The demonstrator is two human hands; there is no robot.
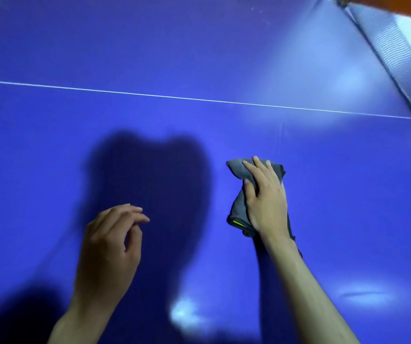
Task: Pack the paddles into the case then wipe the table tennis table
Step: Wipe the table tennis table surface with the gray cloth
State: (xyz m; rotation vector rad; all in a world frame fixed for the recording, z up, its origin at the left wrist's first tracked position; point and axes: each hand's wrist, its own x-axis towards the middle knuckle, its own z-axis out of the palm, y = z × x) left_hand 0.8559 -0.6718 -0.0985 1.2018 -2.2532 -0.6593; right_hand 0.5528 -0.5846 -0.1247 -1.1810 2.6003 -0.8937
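While the left hand (110, 240) hangs loose, the right hand (265, 194) presses a label-less grey cloth (240, 207) onto the table (224, 58).

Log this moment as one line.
phase: wiping | right hand: presses grey cloth on blue table | left hand: free, above table

The blue table (199, 58) looks smooth and glossy, the grey cloth (240, 207) soft and matt.

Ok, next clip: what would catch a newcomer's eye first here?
The blue table tennis table fills almost the whole view, crossed by a thin white line. Right of centre, the right hand presses a grey cloth onto it. The left hand hovers lower left, fingers loosely curled, holding nothing.
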